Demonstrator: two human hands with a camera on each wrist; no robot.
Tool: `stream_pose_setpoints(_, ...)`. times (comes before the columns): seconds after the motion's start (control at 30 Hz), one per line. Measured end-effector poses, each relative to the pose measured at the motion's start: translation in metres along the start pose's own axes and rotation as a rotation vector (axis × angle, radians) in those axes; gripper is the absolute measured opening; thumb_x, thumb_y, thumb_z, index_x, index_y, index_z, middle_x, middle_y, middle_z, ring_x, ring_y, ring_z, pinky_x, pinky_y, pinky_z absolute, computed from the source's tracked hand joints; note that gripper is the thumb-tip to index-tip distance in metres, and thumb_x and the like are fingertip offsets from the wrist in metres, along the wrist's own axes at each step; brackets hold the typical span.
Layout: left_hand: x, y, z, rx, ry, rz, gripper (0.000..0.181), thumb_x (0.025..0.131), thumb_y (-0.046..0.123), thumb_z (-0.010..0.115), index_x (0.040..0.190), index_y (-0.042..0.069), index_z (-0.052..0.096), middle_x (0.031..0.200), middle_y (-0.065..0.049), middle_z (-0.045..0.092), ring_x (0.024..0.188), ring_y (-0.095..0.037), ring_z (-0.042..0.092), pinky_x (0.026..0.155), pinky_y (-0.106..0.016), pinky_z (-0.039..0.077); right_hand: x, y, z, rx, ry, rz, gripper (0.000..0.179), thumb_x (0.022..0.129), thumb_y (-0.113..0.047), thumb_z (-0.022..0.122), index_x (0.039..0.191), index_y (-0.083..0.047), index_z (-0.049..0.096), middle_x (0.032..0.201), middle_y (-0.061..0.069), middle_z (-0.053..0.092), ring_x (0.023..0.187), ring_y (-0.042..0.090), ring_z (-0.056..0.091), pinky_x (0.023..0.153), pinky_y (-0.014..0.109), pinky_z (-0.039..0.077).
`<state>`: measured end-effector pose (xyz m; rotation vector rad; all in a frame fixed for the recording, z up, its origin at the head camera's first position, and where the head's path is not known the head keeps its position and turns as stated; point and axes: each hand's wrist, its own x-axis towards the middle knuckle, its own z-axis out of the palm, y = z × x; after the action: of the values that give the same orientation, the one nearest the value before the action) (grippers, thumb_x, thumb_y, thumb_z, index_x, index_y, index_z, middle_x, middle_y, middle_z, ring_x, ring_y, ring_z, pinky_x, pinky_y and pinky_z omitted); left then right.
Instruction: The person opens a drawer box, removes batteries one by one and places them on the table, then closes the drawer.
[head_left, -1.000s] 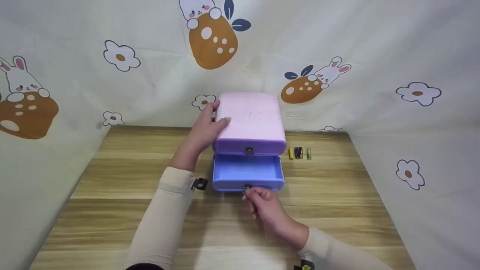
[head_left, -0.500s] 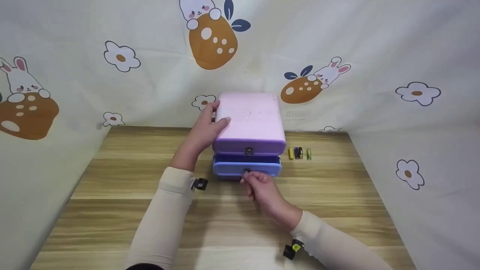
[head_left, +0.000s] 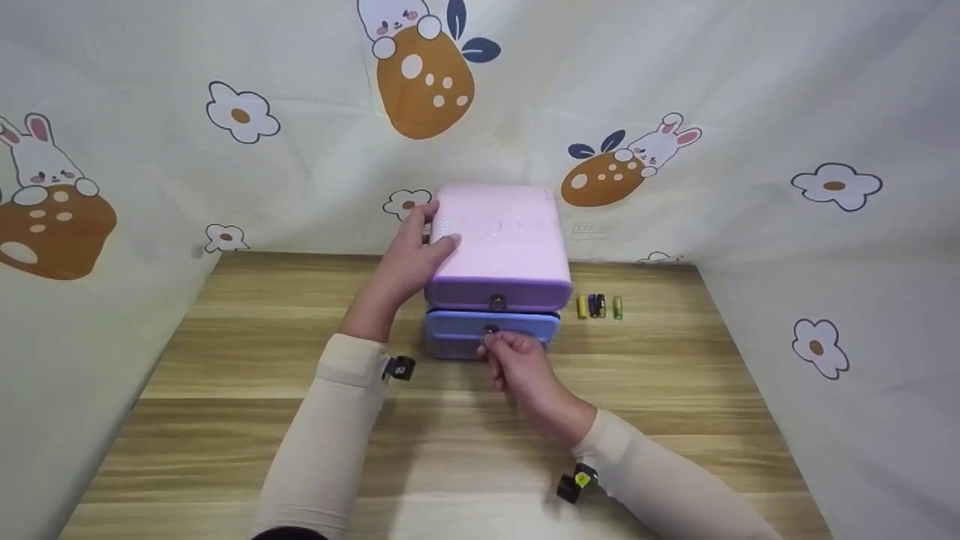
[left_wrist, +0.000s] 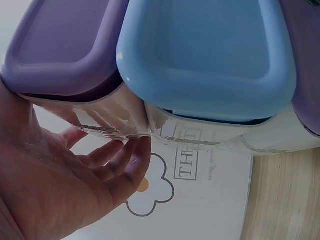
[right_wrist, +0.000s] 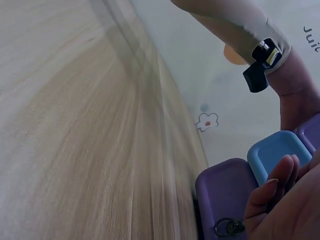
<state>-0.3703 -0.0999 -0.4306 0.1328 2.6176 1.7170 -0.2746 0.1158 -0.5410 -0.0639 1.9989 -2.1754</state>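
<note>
A small drawer cabinet (head_left: 502, 232) with a pink top stands at the back of the table, a purple drawer (head_left: 465, 294) uppermost. Below it, the blue drawer (head_left: 454, 324) is nearly flush, a thin dark gap along its upper edge. My right hand (head_left: 531, 367) pinches the small metal pull (head_left: 490, 330) on the blue front. My left hand (head_left: 409, 259) holds the cabinet's upper left side, thumb on top; its fingers (left_wrist: 125, 167) lie along the side wall. The right wrist view shows a lowest purple drawer (right_wrist: 225, 185) with a ring pull (right_wrist: 232, 227).
Several small batteries (head_left: 598, 306) lie on the wooden table (head_left: 645, 390) right of the cabinet. A patterned cloth (head_left: 315, 172) hangs behind and at both sides, close behind the cabinet. Cameras (head_left: 400, 367) are strapped to both wrists.
The blue drawer has slid back into the cabinet from well pulled out to almost in. My right hand has moved forward with its pull. The left hand has stayed in place.
</note>
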Motion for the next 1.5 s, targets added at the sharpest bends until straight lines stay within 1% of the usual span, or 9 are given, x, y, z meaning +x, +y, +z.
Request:
stream_pose_setpoints(0.17, 0.001, -0.001, 0.0, -0.006, -0.008, 0.019, 0.08, 0.107, 0.045, 0.065, 0.175, 0.021, 0.03, 0.178, -0.009, 0.032, 0.16, -0.032, 0.037, 0.129, -0.053, 0.034, 0.003, 0.0, 0.0, -0.017, 0.013, 0.004, 0.03, 0.111, -0.018, 0.064, 0.09, 0.001, 0.075, 0.058, -0.002, 0.055, 0.047, 0.007, 0.046, 0.044, 0.022, 0.038)
stream_pose_setpoints(0.4, -0.001, -0.001, 0.0, -0.047, -0.014, 0.053, 0.079, 0.107, 0.04, 0.066, 0.173, 0.016, 0.031, 0.176, -0.012, 0.034, 0.149, -0.035, 0.05, 0.121, -0.051, 0.045, 0.008, 0.001, 0.0, -0.014, 0.024, 0.018, 0.029, 0.109, -0.019, 0.065, 0.089, -0.003, 0.078, 0.058, -0.003, 0.055, 0.047, 0.006, 0.046, 0.041, 0.021, 0.035)
stream_pose_setpoints(0.7, -0.001, 0.001, -0.001, -0.016, -0.014, 0.029, 0.08, 0.107, 0.043, 0.065, 0.174, 0.016, 0.031, 0.178, -0.01, 0.033, 0.152, -0.034, 0.048, 0.124, -0.051, 0.042, 0.012, 0.003, 0.0, 0.022, 0.022, 0.011, 0.029, 0.11, -0.018, 0.066, 0.09, -0.001, 0.078, 0.059, -0.002, 0.058, 0.046, 0.006, 0.046, 0.04, 0.021, 0.036)
stream_pose_setpoints(0.93, 0.0, 0.001, -0.002, -0.017, -0.022, 0.02, 0.08, 0.107, 0.044, 0.065, 0.174, 0.017, 0.031, 0.179, -0.009, 0.031, 0.156, -0.033, 0.044, 0.127, -0.052, 0.039, 0.015, 0.003, -0.001, 0.043, 0.025, -0.013, 0.037, 0.11, -0.014, 0.065, 0.08, 0.007, 0.067, 0.077, 0.007, 0.074, 0.05, 0.006, 0.049, 0.041, 0.02, 0.038)
stream_pose_setpoints(1.13, 0.0, 0.001, -0.002, -0.009, -0.017, 0.023, 0.08, 0.107, 0.045, 0.065, 0.174, 0.018, 0.031, 0.178, -0.01, 0.032, 0.156, -0.033, 0.044, 0.127, -0.052, 0.038, 0.014, 0.005, -0.003, -0.001, 0.005, -0.001, 0.03, 0.11, -0.02, 0.067, 0.091, 0.002, 0.076, 0.064, 0.0, 0.062, 0.05, 0.007, 0.047, 0.043, 0.021, 0.039)
stream_pose_setpoints(1.23, -0.001, 0.0, -0.001, -0.017, -0.019, 0.035, 0.08, 0.107, 0.043, 0.065, 0.174, 0.017, 0.031, 0.177, -0.011, 0.033, 0.153, -0.034, 0.047, 0.125, -0.052, 0.041, 0.01, 0.007, -0.006, -0.064, -0.038, -0.001, 0.032, 0.109, -0.023, 0.071, 0.095, 0.005, 0.075, 0.062, 0.0, 0.059, 0.05, 0.008, 0.049, 0.045, 0.023, 0.041)
stream_pose_setpoints(1.33, 0.0, -0.001, -0.001, -0.025, -0.019, 0.045, 0.079, 0.107, 0.043, 0.065, 0.173, 0.017, 0.032, 0.176, -0.011, 0.034, 0.151, -0.033, 0.049, 0.123, -0.051, 0.043, 0.006, 0.011, -0.011, -0.196, -0.107, -0.007, 0.036, 0.108, -0.025, 0.073, 0.098, 0.01, 0.074, 0.063, 0.002, 0.06, 0.05, 0.009, 0.051, 0.047, 0.024, 0.045)
stream_pose_setpoints(1.4, 0.0, -0.002, -0.001, -0.029, -0.02, 0.048, 0.079, 0.107, 0.042, 0.066, 0.173, 0.016, 0.032, 0.176, -0.011, 0.034, 0.15, -0.033, 0.049, 0.122, -0.05, 0.044, 0.004, 0.014, -0.015, -0.282, -0.152, -0.005, 0.034, 0.107, -0.023, 0.072, 0.099, 0.01, 0.074, 0.065, 0.006, 0.062, 0.05, 0.011, 0.053, 0.047, 0.025, 0.047)
stream_pose_setpoints(1.5, 0.002, -0.003, -0.001, -0.024, -0.024, 0.045, 0.08, 0.107, 0.043, 0.065, 0.174, 0.016, 0.031, 0.176, -0.01, 0.034, 0.151, -0.032, 0.048, 0.124, -0.05, 0.042, 0.002, 0.018, -0.021, -0.356, -0.166, 0.005, 0.029, 0.106, -0.018, 0.072, 0.099, 0.01, 0.074, 0.07, 0.013, 0.067, 0.052, 0.013, 0.057, 0.047, 0.026, 0.05)
